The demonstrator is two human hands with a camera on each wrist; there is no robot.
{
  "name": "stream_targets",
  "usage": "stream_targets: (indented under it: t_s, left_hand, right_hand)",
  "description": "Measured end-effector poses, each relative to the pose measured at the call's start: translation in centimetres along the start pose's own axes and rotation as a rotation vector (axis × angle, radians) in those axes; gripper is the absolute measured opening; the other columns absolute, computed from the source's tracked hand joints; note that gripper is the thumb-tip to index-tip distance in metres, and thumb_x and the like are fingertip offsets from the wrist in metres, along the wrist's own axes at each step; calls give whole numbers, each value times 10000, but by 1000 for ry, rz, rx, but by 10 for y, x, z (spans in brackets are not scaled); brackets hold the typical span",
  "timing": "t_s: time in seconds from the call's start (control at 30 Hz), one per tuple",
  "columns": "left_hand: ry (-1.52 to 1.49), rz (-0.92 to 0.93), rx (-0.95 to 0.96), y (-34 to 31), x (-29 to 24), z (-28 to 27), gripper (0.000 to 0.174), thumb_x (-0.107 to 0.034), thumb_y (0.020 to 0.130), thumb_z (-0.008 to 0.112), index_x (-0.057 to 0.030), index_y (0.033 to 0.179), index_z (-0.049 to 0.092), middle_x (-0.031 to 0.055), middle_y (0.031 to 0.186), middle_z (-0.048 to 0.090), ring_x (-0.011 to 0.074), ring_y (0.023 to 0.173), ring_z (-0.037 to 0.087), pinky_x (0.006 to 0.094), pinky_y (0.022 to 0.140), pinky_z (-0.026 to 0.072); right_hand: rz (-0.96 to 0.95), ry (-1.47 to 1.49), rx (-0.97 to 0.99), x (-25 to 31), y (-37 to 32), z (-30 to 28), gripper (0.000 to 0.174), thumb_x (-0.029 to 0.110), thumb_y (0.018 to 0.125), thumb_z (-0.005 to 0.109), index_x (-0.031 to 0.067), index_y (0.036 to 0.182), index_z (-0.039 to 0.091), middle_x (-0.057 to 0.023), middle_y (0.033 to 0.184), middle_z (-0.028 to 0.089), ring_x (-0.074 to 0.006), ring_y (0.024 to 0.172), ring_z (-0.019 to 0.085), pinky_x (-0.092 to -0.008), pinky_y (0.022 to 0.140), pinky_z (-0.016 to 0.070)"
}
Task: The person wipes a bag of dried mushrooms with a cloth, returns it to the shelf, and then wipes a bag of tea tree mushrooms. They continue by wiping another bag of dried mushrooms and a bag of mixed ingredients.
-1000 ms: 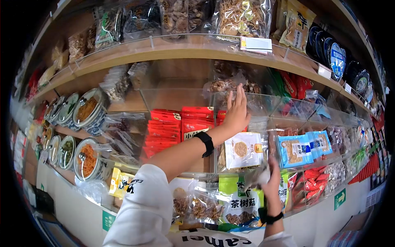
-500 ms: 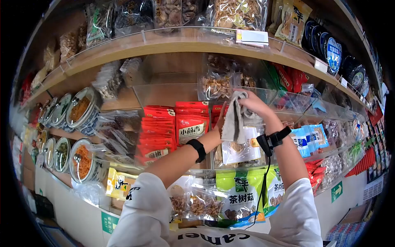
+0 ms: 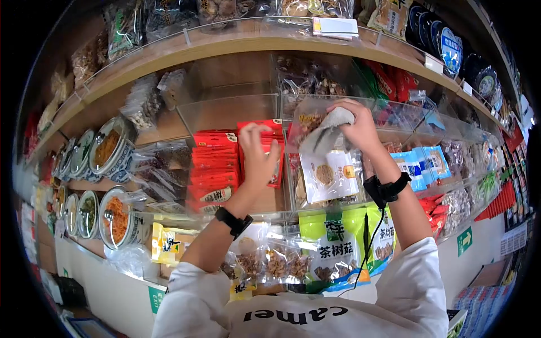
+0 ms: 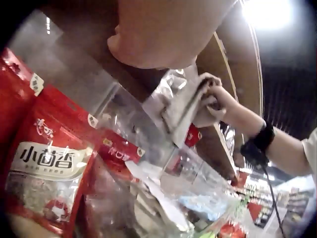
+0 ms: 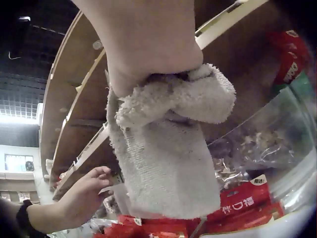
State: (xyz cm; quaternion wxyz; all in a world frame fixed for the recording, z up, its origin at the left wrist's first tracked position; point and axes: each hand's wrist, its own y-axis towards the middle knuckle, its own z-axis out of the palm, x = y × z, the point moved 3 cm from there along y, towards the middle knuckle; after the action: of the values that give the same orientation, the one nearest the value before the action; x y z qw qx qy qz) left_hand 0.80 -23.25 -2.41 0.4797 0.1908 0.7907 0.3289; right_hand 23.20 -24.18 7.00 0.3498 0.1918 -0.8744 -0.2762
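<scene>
My right hand [image 3: 356, 125] grips a folded grey cloth [image 3: 327, 137], which hangs over the clear shelf panel [image 3: 389, 115] above a white packet [image 3: 328, 177]. In the right wrist view the cloth [image 5: 166, 171] fills the middle, bunched beneath my hand [image 5: 148, 49]. My left hand [image 3: 257, 155] is raised in front of red packets [image 3: 214, 166], its fingers apart and slightly bent, with nothing visible in them. The left wrist view shows part of this hand [image 4: 163, 34] over a red packet [image 4: 47, 171]; whether the fingertips touch anything is unclear.
Lidded bowls [image 3: 115, 219] stand at the left. Blue packets [image 3: 420, 166] lie in a compartment at the right, with green bags [image 3: 332, 242] below. A wooden shelf edge [image 3: 236, 42] runs above the hands, and a cable [image 3: 365, 253] hangs from the right wrist.
My right hand has risen from the lower right to the clear panel, bringing the cloth. My left hand has moved down and left, away from it. The view has shifted slightly.
</scene>
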Motion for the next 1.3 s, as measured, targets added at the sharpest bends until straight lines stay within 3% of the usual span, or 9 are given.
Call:
stream_targets:
  t_s: [0.07,0.17,0.27,0.53,0.6,0.73,0.83,0.97,1.3]
  left_hand:
    - [-55,5,-26,-2,-2,-7,401,-111,750,611,-28,1109,452,141,1101,420,297,1070,418,384,936,306]
    - [-761,-264,511,-18,-26,-8,582,-240,847,563,-16,1314,299,117,1346,327,244,1235,330,346,1017,252]
    - [-914,-385,660,-45,-54,-25,562,-288,889,489,5,1322,285,107,1350,336,220,1246,316,329,1024,237]
    - [-957,-723,218,-115,-50,-31,453,-369,884,497,17,1120,471,69,1072,532,102,1005,478,294,850,389]
    - [-830,-837,255,-128,-45,-36,480,-379,909,434,27,1165,449,101,1078,545,142,1053,480,311,878,396]
    - [-1065,-601,241,-135,-58,-40,501,-379,942,326,33,1174,492,122,1155,540,184,1121,456,310,977,314]
    - [-1169,-967,250,-153,-68,-42,555,-451,915,350,-13,1254,393,120,1194,496,185,1130,453,336,946,365]
    - [-1396,-1054,278,-175,-64,-47,494,-435,902,406,-52,1213,428,91,1127,528,165,976,558,284,791,472]
    - [-1152,-993,245,-193,-83,-73,433,-340,930,369,-30,1228,416,93,1182,508,195,1068,509,327,899,413]
  right_hand:
    - [-16,59,204,15,-8,1,335,-65,518,469,-17,818,610,-136,863,616,-278,877,581,-320,804,430]
    - [-45,32,307,38,-22,8,286,41,553,532,17,824,622,-161,830,604,-343,806,573,-358,715,459]
    - [8,85,369,58,-38,11,272,67,566,530,25,819,622,-181,809,598,-363,777,567,-377,687,461]
    - [-122,63,303,99,-102,28,383,18,600,537,13,983,544,-163,975,557,-340,942,522,-368,816,421]
    - [142,221,-97,96,-118,25,502,-43,591,525,15,1085,454,-171,1071,494,-320,995,496,-366,837,406]
    - [256,311,-394,114,-154,41,605,-66,541,554,33,1122,415,-168,1115,400,-326,1071,404,-353,877,366]
    - [-21,73,-185,153,-179,72,750,121,509,666,38,1210,412,-174,1209,372,-342,1170,339,-409,978,274]
    - [-86,44,16,171,-197,86,585,141,643,625,37,1197,467,-134,1269,443,-319,1207,379,-443,976,300]
    - [-388,-191,-26,163,-217,77,423,35,637,556,33,1060,582,-83,1140,563,-273,1091,501,-425,906,383]
